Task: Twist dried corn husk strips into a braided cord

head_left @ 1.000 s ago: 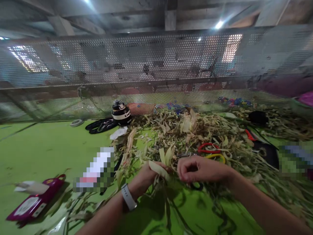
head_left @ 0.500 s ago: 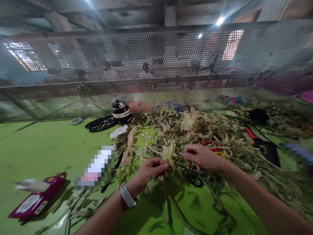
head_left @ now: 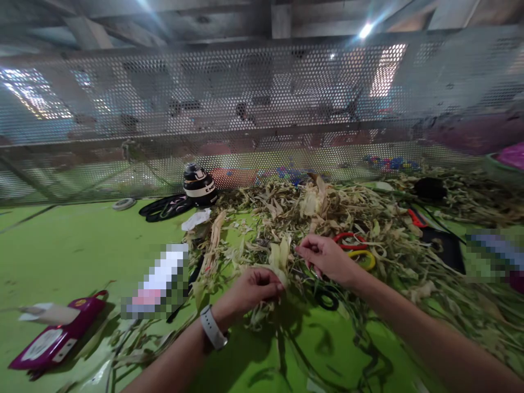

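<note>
My left hand [head_left: 256, 286], with a pale watch band at the wrist, pinches a pale yellow-green corn husk [head_left: 280, 256] whose strips stand up above the fingers. Just right of it, my right hand [head_left: 325, 256] is closed with thumb and fingertips together. What those fingers hold, if anything, is too small to make out. Behind both hands spreads a heap of dried husk strips [head_left: 262, 210]. Scissors with one red and one yellow handle loop [head_left: 362, 259] lie beside my right hand, partly covered by husks. Dark scissor handles [head_left: 326, 297] rest below that hand.
A magenta glue gun [head_left: 61, 333] lies at the left on the green table [head_left: 94, 240]. A black jar [head_left: 200, 185], a black glove-like item [head_left: 166, 207] and a white tape roll [head_left: 123, 203] stand farther back. Perforated metal mesh [head_left: 229, 109] rises behind the table.
My right hand has drawn slightly left and up, and the small dark tip at its fingers no longer shows. The husk in my left hand has turned a little. The view has shifted slightly.
</note>
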